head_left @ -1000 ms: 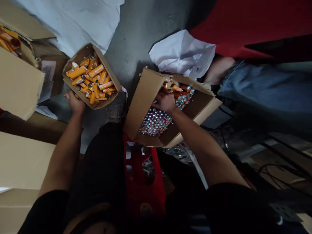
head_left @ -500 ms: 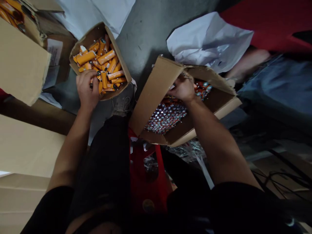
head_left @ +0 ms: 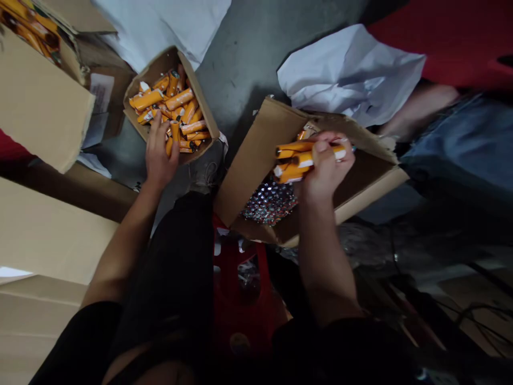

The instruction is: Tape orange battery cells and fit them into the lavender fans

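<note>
My right hand (head_left: pixel 326 166) is shut on a bundle of orange cylinders (head_left: pixel 294 158), held above a large open cardboard box (head_left: pixel 256 155). Inside that box stand several packed cylinders with shiny metal ends (head_left: pixel 269 203). My left hand (head_left: pixel 159 152) reaches into a smaller cardboard box (head_left: pixel 168 59) full of loose orange cylinders (head_left: pixel 178 109), fingers spread and resting on them. Whether it grips any I cannot tell.
Crumpled white paper (head_left: pixel 348 75) lies behind the large box, more white sheet (head_left: pixel 160 21) at the back left. Another person's leg in blue jeans (head_left: pixel 460 144) is at right. Cardboard flaps (head_left: pixel 40 107) stand at left. A red stool (head_left: pixel 236 289) sits below me on the grey floor (head_left: pixel 248 59).
My right hand came up out of the large box with a bundle of orange cylinders. My left hand moved from the small box's edge in onto the loose cylinders.
</note>
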A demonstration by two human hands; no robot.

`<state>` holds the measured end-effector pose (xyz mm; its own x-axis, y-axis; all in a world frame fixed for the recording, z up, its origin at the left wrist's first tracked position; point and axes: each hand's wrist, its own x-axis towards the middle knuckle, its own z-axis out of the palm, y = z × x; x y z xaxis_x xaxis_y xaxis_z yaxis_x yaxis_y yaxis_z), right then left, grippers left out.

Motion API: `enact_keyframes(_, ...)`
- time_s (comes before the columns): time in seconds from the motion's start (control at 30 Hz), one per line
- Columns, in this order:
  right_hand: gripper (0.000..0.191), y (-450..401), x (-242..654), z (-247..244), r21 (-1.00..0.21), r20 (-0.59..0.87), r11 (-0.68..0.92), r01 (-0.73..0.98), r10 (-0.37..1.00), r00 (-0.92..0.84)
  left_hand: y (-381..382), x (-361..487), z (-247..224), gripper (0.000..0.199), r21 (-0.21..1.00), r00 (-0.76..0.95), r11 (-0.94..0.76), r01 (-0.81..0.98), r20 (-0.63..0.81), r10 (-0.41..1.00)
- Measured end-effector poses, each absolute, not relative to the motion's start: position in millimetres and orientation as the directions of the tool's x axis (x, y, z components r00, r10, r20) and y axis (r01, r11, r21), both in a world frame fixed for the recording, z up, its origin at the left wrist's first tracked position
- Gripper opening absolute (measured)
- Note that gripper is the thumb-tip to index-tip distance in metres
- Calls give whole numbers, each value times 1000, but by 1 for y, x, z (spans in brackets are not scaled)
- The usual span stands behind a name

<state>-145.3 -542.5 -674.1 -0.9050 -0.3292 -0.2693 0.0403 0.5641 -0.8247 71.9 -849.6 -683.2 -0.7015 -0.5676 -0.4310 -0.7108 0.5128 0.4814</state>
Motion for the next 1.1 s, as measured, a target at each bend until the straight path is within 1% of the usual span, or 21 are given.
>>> enact_keyframes(0.03, 65, -565, -127, -667, -853, -260, 518, 64, -316, -912, -850, 73, -684, 76, 459, -689, 515, -724, -440, -576)
enact_keyframes(0.07, 65, -593, -109, -662, -869, -275, 488, 83, -337, -900, -850, 75, -685, 77, 448, -678, 511, -733, -427, -598)
enact_keyframes(0.1, 64, -624, -92, -658, -873, -293, 479, 91, -368, -882, -851, 78, -687, 79, 460, -672, 500, -734, -383, -634)
enact_keyframes(0.17, 54, -686, -66, -656, -859, -348, 508, 69, -480, -805, -853, 83, -694, 87, 551, -664, 474, -686, -208, -719)
enact_keyframes(0.2, 47, -713, -58, -657, -831, -381, 556, 22, -540, -750, -854, 85, -698, 90, 607, -655, 464, -645, -126, -745)
enact_keyframes(0.23, 42, -733, -53, -659, -793, -424, 606, -54, -613, -667, -853, 85, -702, 90, 648, -656, 456, -610, -91, -749)
enact_keyframes(0.27, 40, -744, -50, -660, -764, -451, 633, -130, -667, -593, -852, 84, -705, 86, 668, -672, 448, -594, -106, -733)
enact_keyframes(0.3, 40, -746, -50, -660, -751, -456, 630, -197, -712, -534, -850, 82, -707, 79, 662, -698, 447, -601, -162, -698)
enact_keyframes(0.37, 40, -718, -56, -656, -785, -380, 558, -270, -778, -501, -844, 75, -707, 64, 583, -727, 479, -656, -316, -610)
enact_keyframes(0.4, 42, -692, -60, -653, -812, -309, 512, -280, -784, -538, -841, 71, -705, 61, 526, -720, 506, -683, -372, -585)
enact_keyframes(0.43, 47, -659, -67, -652, -833, -236, 477, -281, -765, -599, -838, 67, -702, 61, 471, -707, 530, -705, -408, -578)
enact_keyframes(0.47, 52, -623, -75, -653, -821, -181, 494, -285, -700, -691, -835, 63, -698, 64, 425, -692, 546, -722, -432, -578)
enact_keyframes(0.53, 52, -553, -94, -664, -732, -113, 624, -273, -507, -855, -833, 56, -690, 71, 376, -665, 550, -746, -472, -579)
enact_keyframes(0.57, 49, -523, -105, -674, -671, -131, 686, -282, -484, -865, -833, 54, -686, 73, 366, -652, 543, -756, -492, -577)
enact_keyframes(0.6, 48, -499, -115, -684, -604, -200, 733, -313, -519, -831, -833, 53, -683, 75, 361, -640, 533, -765, -514, -571)
enact_keyframes(0.67, 61, -473, -131, -705, -459, -360, 787, -412, -589, -724, -834, 51, -679, 80, 361, -622, 512, -779, -541, -566)
enact_keyframes(0.73, 69, -471, -141, -720, -327, -497, 804, -496, -593, -633, -834, 50, -677, 86, 367, -614, 495, -787, -546, -570)
enact_keyframes(0.8, 65, -483, -148, -728, -231, -567, 812, -536, -560, -605, -834, 49, -677, 88, 379, -608, 477, -794, -539, -584)
enact_keyframes(0.87, 62, -499, -152, -731, -179, -582, 816, -550, -539, -609, -834, 49, -678, 85, 393, -602, 456, -798, -543, -586)
enact_keyframes(0.97, 65, -514, -153, -731, -131, -566, 817, -561, -526, -634, -834, 51, -680, 80, 409, -621, 468, -784, -525, -582)
enact_keyframes(1.1, 67, -510, -146, -722, -99, -616, 796, -597, -520, -592, -835, 52, -682, 70, 374, -642, 524, -765, -497, -583)
